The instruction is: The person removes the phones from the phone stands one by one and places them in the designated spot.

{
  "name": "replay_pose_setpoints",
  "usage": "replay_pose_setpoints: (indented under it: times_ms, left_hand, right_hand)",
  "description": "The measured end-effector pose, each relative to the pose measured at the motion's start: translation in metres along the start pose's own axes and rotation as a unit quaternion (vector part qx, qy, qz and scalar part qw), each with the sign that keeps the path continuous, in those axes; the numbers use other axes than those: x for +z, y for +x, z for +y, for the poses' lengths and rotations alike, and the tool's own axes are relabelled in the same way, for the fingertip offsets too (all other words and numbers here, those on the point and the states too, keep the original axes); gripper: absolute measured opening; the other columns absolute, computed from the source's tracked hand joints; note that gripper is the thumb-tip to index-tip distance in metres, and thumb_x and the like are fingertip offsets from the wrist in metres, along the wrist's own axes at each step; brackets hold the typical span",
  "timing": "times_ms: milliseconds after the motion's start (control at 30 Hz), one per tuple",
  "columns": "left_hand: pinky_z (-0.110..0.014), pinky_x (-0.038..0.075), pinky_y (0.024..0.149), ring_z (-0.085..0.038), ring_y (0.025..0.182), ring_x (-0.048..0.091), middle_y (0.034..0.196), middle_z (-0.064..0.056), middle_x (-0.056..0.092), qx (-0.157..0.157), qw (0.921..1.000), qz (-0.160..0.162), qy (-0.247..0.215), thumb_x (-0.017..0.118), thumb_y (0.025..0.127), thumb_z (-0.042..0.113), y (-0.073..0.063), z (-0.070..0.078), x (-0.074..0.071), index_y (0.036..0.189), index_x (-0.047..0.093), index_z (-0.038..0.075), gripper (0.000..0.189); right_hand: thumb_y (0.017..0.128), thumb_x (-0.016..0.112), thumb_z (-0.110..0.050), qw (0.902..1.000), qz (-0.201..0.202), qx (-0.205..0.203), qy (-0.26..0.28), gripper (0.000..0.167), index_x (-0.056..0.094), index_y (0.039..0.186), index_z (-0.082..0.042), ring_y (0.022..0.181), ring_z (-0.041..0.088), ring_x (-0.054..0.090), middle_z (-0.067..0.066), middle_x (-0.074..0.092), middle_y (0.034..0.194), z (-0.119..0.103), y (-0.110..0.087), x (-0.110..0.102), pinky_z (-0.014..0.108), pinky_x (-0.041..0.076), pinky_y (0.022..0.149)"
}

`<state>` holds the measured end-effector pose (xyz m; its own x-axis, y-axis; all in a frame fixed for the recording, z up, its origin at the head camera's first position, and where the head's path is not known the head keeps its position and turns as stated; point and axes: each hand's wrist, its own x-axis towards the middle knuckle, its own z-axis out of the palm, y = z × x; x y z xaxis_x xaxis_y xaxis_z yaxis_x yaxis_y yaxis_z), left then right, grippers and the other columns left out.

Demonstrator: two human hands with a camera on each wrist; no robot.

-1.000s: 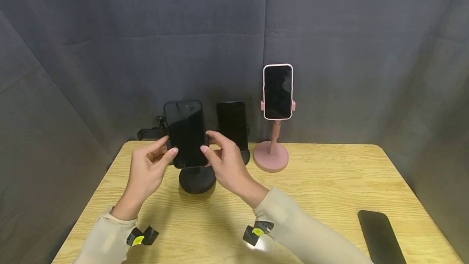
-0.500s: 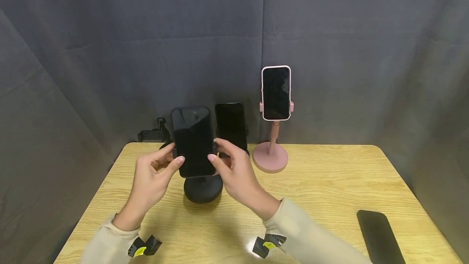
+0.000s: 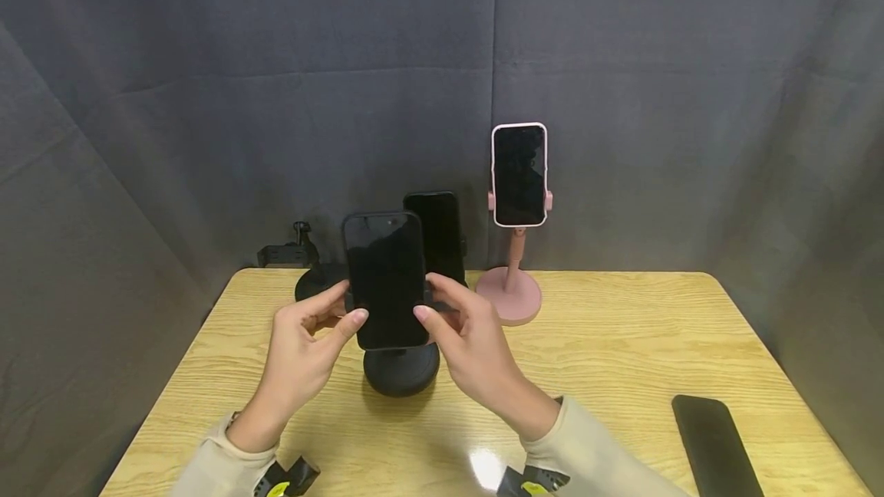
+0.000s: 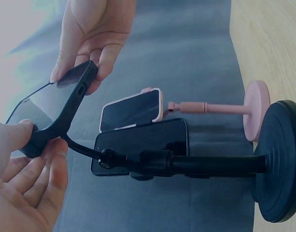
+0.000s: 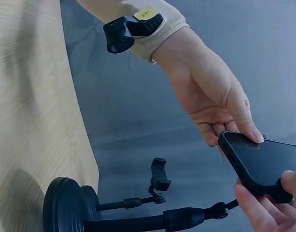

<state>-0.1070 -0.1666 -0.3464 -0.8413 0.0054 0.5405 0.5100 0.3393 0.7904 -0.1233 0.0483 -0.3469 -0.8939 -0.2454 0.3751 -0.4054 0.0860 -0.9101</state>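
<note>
A dark-cased smartphone (image 3: 385, 267) stands upright with its black screen facing me, gripped at its lower sides by the clamp of a black phone stand (image 3: 402, 374). My left hand (image 3: 304, 359) pinches the phone's left side at the clamp, thumb on the front, fingers behind. On the opposite side my right hand (image 3: 476, 343) does the same. In the left wrist view, a thin bent neck joins the clamp to the black pole (image 4: 215, 164), which rises from a round base (image 4: 283, 162). The stand's base is close over the wooden table (image 3: 608, 343).
Behind it, another black phone (image 3: 443, 232) sits in a stand. A pink stand (image 3: 509, 296) holds a pink-cased phone (image 3: 520, 175) at its right. An unloaded black stand (image 3: 283, 254) is at back left. A black phone (image 3: 717, 443) lies front right. Grey curtain (image 3: 656, 98) hangs behind.
Both hands and the black stand with its phone have moved right and nearer to me. The grip looks the same. The other stands and the lying phone have stayed put.
</note>
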Motion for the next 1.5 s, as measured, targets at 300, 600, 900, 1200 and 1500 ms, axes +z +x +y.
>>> replay_pose_setpoints:
  times_ms: [300, 600, 900, 1200, 1500]
  left_hand:
    - [-0.013, 0.057, 0.077, 0.005, 0.082, 0.067, 0.093, -0.028, 0.073, 0.007, 0.9998, -0.007, -0.020, 0.072, 0.084, -0.011, -0.005, 0.001, 0.015, 0.124, 0.062, -0.018, 0.042]
    - [-0.018, 0.059, 0.076, 0.002, 0.085, 0.069, 0.097, -0.024, 0.076, 0.018, 0.9990, -0.031, -0.026, 0.074, 0.085, -0.007, -0.010, 0.000, 0.031, 0.123, 0.064, -0.015, 0.039]
    - [-0.024, 0.060, 0.074, 0.001, 0.089, 0.070, 0.101, -0.020, 0.077, 0.020, 0.9981, -0.049, -0.031, 0.074, 0.087, -0.004, -0.017, -0.001, 0.045, 0.123, 0.066, -0.011, 0.038]
    - [-0.026, 0.061, 0.072, -0.002, 0.090, 0.071, 0.105, -0.020, 0.077, 0.012, 0.9970, -0.063, -0.044, 0.075, 0.088, -0.002, -0.021, -0.001, 0.060, 0.123, 0.066, -0.011, 0.038]
    - [-0.026, 0.061, 0.070, -0.005, 0.087, 0.072, 0.100, -0.020, 0.078, 0.006, 0.9955, -0.079, -0.052, 0.075, 0.088, 0.000, -0.027, -0.003, 0.074, 0.122, 0.067, -0.012, 0.037]
  right_hand:
    - [0.094, 0.067, 0.001, 0.9997, 0.024, -0.006, -0.006, 0.048, 0.053, 0.139, 0.011, 0.075, 0.007, 0.069, 0.027, 0.069, 0.116, 0.003, -0.014, -0.010, 0.024, 0.061, 0.072]
    - [0.094, 0.066, 0.003, 0.9987, 0.032, -0.039, -0.008, 0.041, 0.058, 0.134, 0.010, 0.087, 0.006, 0.073, 0.027, 0.070, 0.114, 0.009, -0.027, -0.024, 0.026, 0.063, 0.076]
    - [0.094, 0.066, 0.003, 0.9968, 0.034, -0.068, -0.025, 0.038, 0.062, 0.132, 0.004, 0.090, 0.003, 0.071, 0.023, 0.071, 0.114, 0.015, -0.039, -0.036, 0.024, 0.062, 0.077]
    - [0.092, 0.067, 0.007, 0.9962, 0.044, -0.071, -0.024, 0.039, 0.063, 0.131, 0.005, 0.079, 0.004, 0.071, 0.025, 0.072, 0.110, 0.018, -0.051, -0.048, 0.022, 0.061, 0.072]
    - [0.091, 0.068, 0.009, 0.9959, 0.046, -0.075, -0.021, 0.039, 0.065, 0.129, 0.003, 0.077, 0.007, 0.072, -0.012, 0.073, 0.113, 0.023, -0.063, -0.060, 0.021, 0.061, 0.073]
